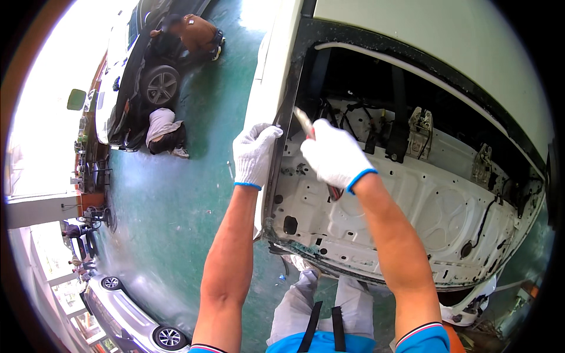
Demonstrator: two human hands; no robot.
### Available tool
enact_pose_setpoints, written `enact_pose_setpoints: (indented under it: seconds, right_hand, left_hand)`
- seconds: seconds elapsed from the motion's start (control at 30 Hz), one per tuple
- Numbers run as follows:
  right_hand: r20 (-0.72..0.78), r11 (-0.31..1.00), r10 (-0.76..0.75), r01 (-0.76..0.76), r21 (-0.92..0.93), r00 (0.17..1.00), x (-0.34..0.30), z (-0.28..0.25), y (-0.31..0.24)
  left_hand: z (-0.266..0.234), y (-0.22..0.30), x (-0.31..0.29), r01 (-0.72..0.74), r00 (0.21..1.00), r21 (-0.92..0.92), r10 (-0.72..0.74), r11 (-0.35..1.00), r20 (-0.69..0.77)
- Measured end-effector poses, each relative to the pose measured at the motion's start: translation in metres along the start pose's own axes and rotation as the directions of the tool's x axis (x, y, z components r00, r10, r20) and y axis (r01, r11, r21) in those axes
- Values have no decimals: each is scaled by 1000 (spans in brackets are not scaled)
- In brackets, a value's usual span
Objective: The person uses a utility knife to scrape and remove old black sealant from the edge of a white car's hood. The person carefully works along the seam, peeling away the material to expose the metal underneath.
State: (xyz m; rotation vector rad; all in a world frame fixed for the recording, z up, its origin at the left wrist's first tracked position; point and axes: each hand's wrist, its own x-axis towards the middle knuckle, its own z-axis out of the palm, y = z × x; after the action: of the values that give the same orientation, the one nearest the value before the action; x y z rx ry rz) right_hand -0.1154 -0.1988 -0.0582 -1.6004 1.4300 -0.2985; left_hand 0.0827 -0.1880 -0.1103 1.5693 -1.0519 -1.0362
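Observation:
My left hand (255, 154), in a white knit glove with a blue cuff, is closed at the dark edge strip (286, 112) along the left side of a car body's opening. Its thumb and fingertips press together against that strip, and whatever lies between them is hidden. Just to the right, my right hand (336, 152), gloved the same way, is wrapped around pliers (304, 122). Their metal jaws point up and left toward the strip, and the red and black handles show below the palm. The right hand is slightly blurred.
A bare white metal panel (376, 206) with holes and brackets spans the opening, with glass crumbs along its lower lip. At upper left, two people (200, 32) (163, 130) crouch by a car (132, 112). A silver car (126, 312) stands lower left on the green floor (170, 229).

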Motion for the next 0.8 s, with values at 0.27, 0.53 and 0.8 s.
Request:
enact_pose_setpoints:
  seconds: [0.27, 0.53, 0.8]
  right_hand:
    - [-107, 1000, 6, -8, -23, 994, 50, -14, -5]
    - [72, 989, -20, 31, -148, 997, 14, 17, -4]
    - [4, 1000, 8, -8, 3, 1000, -17, 24, 9]
  left_hand:
    - [6, 7, -2, -13, 999, -6, 14, 1000, 30]
    - [1, 1, -2, -21, 999, -22, 22, 1000, 36]
    - [-3, -10, -1, 26, 997, -31, -28, 999, -65]
